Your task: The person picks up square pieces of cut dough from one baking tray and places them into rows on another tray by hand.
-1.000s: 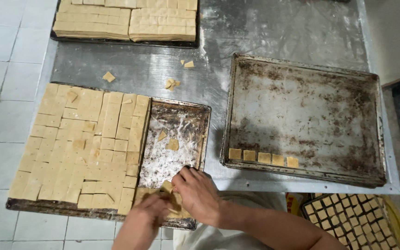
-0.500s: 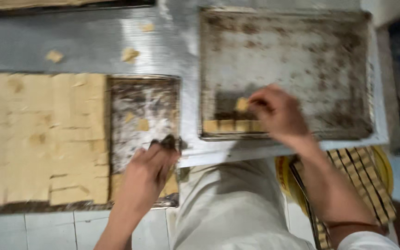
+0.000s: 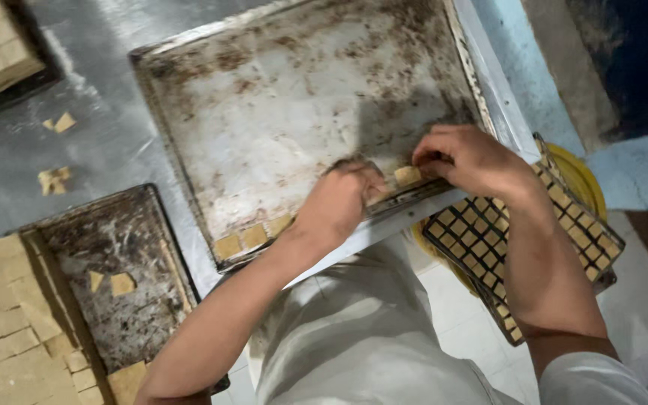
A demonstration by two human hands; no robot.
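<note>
Steel table (image 3: 106,161): scorched tray (image 3: 301,97); at 5 o'clock left hand (image 3: 339,202), right hand (image 3: 466,157) curled pinching square dough piece (image 3: 406,176); fingertips hidden.

Both hands are working at the near edge of the stained baking tray (image 3: 286,112): the left hand (image 3: 339,202) is pressing down on dough squares there, and the right hand (image 3: 470,159) is pinching 1 dough square (image 3: 406,176) beside it.
</note>
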